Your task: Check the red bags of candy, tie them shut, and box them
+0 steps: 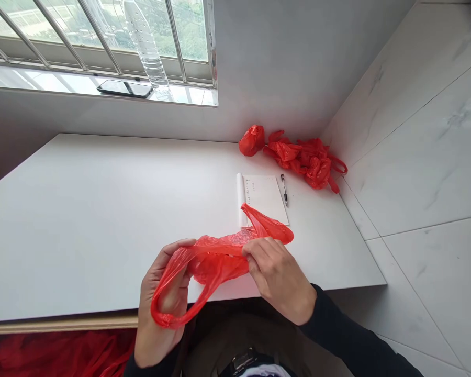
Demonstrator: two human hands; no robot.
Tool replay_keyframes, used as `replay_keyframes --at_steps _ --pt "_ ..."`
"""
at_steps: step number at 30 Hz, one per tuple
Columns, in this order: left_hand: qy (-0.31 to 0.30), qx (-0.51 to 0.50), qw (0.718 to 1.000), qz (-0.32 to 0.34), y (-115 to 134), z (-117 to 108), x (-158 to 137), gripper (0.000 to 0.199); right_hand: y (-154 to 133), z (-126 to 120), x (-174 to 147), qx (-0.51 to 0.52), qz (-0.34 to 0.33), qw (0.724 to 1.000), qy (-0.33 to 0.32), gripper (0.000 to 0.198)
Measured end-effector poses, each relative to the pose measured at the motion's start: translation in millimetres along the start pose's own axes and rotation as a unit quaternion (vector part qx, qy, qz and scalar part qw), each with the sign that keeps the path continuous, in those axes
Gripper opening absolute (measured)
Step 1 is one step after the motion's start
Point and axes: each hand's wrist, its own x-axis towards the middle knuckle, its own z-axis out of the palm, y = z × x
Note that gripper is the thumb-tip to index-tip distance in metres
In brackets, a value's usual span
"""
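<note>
A thin red plastic bag (220, 269) with loop handles is stretched between my hands, just above the table's front edge. My left hand (163, 298) grips it at the left, with one handle loop draped over the palm and thumb side. Fingers of my right hand (275, 275) pinch the bag's edge at the right. Beyond that hand, the other handle sticks out over a notepad (262, 193). The notepad lies open with small writing on its page, and a black pen (284, 189) rests along its right side.
At the back right lie a heap of crumpled red bags (306, 159) and a knotted red bundle (252, 140). A phone (124, 88) and a clear water bottle (147, 50) are on the windowsill. An open drawer (63, 353) below the white table (102, 209) holds red material. A tiled wall (424, 157) borders the right.
</note>
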Motion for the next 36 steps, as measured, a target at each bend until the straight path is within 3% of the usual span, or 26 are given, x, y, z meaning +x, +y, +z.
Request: replay_keyframes --at_steps 3,6,10,12,15,18,21,24,27,31,36 --pt "-0.013 -0.037 0.998 -0.049 11.5 1.2 -2.8 0.046 2.6 -9.6 -3.1 -0.061 0.056 0.996 -0.043 0.020" --pt "-0.013 -0.049 0.996 -0.079 19.5 6.8 -9.6 0.049 -3.0 -15.9 -7.2 -0.099 0.093 0.990 -0.038 0.025" --pt "0.002 -0.055 0.995 -0.084 22.2 10.2 -17.2 0.052 -11.5 -18.3 -7.4 -0.092 0.052 0.994 0.017 0.039" --pt "0.000 -0.055 0.996 -0.072 21.0 9.4 -19.3 0.052 -12.3 -16.0 -4.1 -0.065 0.008 0.998 0.006 0.043" --pt "-0.003 -0.038 0.998 -0.052 17.5 7.2 -21.1 0.042 -10.0 -10.1 2.4 -0.057 -0.025 0.992 -0.109 0.041" --pt "0.034 0.000 0.999 -0.019 14.5 3.9 -23.0 0.036 -6.1 -5.0 6.1 -0.091 0.035 0.964 -0.247 0.039" --pt "0.052 -0.008 0.998 -0.026 15.5 1.8 -26.5 0.032 0.4 -0.8 6.6 -0.103 0.107 0.943 -0.297 0.029" --pt "0.035 -0.028 0.998 -0.040 18.8 3.4 -30.0 0.031 9.5 4.3 9.1 -0.078 0.137 0.945 -0.286 0.023" --pt "0.011 -0.050 0.997 -0.064 20.0 5.4 -32.1 0.035 16.7 8.9 14.6 -0.057 0.133 0.954 -0.261 0.030" --pt "-0.077 -0.102 0.986 -0.106 19.0 2.2 -34.1 0.029 20.1 10.7 17.4 -0.070 0.152 0.957 -0.238 0.032" --pt "-0.098 -0.105 0.981 -0.128 23.3 -3.4 -36.2 0.027 21.6 7.9 12.7 -0.105 0.150 0.957 -0.224 0.036"
